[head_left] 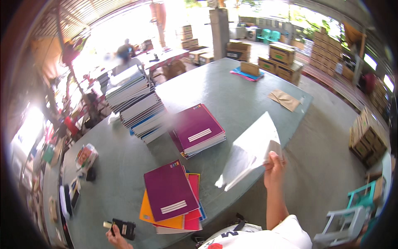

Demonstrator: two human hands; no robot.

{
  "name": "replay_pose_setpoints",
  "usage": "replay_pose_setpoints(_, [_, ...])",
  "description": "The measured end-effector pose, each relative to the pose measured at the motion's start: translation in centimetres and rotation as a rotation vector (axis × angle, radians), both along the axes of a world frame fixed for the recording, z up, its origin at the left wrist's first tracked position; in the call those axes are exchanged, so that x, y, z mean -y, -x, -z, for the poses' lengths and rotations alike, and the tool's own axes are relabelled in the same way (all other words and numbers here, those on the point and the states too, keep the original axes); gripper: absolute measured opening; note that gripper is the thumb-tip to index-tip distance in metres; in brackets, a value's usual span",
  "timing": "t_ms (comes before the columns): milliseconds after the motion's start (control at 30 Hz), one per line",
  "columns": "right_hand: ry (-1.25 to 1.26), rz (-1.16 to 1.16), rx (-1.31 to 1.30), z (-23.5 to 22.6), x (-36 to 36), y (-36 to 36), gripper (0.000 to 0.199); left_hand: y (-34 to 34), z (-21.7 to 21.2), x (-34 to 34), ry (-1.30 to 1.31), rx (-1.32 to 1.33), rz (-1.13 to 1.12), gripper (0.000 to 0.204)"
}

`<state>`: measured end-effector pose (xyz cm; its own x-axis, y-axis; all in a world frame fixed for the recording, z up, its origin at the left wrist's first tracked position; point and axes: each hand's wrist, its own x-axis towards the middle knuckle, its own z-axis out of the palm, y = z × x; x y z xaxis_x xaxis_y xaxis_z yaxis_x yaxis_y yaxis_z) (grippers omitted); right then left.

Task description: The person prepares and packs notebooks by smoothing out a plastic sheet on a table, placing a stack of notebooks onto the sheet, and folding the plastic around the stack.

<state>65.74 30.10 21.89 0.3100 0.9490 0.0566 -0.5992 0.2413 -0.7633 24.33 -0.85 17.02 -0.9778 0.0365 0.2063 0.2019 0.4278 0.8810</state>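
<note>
At 4 o'clock our right hand (273,169) pinches a white glossy sheaf (250,145), face washed out. At 7, our left hand (117,239), wrist cut off, grips a black boxy object (128,230), type unclear.

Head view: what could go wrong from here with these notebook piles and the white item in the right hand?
The tall stack has unevenly set layers, so a bump might make it slide or topple.
The front pile has notebooks turned at different angles near the table's near edge; a brush from an arm could shift some off.
The white item is held at one side by the right hand, so its loose far end may bend or catch.
</note>
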Motion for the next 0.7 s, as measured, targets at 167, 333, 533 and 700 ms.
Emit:
replay_pose_setpoints(167, [0.003,0.234,0.172,-1.0,10.2,-0.1,0.022,10.0,2.7,-7.8,-0.154,-0.049,0.413,0.025])
replay_pose_setpoints(333, [0.090,0.465,0.236,-1.5,17.8,0.4,0.028,14.4,6.9,-13.6,-0.255,-0.054,0.723,0.015])
replay_pose_setpoints(533, [0.148,0.455,0.225,-0.2,25.1,-1.2,0.019,18.1,11.4,-17.0,-0.046,-0.238,0.997,0.025])
replay_pose_setpoints(700, [0.071,0.458,0.232,-0.6,28.1,-0.7,0.016,14.0,9.6,-14.8,0.029,-0.311,0.634,0.055])
